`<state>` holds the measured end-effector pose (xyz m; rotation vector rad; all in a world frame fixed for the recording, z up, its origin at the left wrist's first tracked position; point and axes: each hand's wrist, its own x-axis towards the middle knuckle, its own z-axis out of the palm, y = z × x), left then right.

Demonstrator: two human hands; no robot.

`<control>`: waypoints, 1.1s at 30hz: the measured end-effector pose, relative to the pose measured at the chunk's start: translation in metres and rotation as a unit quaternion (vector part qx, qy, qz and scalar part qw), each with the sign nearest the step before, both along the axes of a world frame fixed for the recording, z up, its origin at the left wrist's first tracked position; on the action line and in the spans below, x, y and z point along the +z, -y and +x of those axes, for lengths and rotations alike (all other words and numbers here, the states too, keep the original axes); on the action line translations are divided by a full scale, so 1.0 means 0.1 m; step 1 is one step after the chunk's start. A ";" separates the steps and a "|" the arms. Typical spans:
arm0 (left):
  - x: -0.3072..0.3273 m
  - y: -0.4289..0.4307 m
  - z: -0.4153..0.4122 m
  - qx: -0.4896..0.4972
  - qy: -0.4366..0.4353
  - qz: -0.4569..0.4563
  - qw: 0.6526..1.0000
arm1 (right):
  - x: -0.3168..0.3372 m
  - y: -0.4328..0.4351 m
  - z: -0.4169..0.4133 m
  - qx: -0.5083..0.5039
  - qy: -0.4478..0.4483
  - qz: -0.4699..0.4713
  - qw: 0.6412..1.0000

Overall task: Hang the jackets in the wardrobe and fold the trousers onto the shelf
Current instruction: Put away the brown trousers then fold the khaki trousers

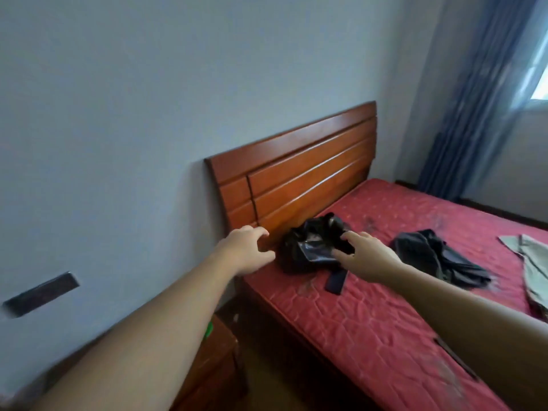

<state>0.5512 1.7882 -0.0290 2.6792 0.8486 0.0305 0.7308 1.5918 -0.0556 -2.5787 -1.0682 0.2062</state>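
Observation:
A crumpled shiny black jacket (308, 247) lies on the red mattress (370, 315) close to the wooden headboard. My right hand (366, 253) touches its right side with fingers spread, holding nothing. My left hand (250, 249) hovers just left of the jacket by the bed's corner, fingers curled and apart, empty. A second dark garment (436, 256) lies crumpled further right on the mattress. A grey-beige garment (530, 268), perhaps trousers, lies at the right edge, partly cut off. No wardrobe or shelf is in view.
The wooden headboard (296, 170) stands against a pale wall. A wooden bedside cabinet (213, 360) sits below my left arm, between wall and bed. A dark panel (41, 293) is on the wall at left. Blue curtains (471, 108) and a window are at the far right.

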 end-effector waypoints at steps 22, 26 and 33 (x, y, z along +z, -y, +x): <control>-1.43 4.10 3.17 -0.277 -0.106 -0.082 0.952 | -1.41 4.80 1.62 -0.309 -0.166 -0.078 0.933; -1.78 3.85 3.63 -0.278 -0.122 -0.090 0.949 | -1.64 4.65 2.10 -0.322 -0.176 -0.095 0.925; -2.64 3.25 4.57 -0.272 -0.165 -0.115 0.941 | -2.45 4.06 2.99 -0.333 -0.212 -0.129 0.910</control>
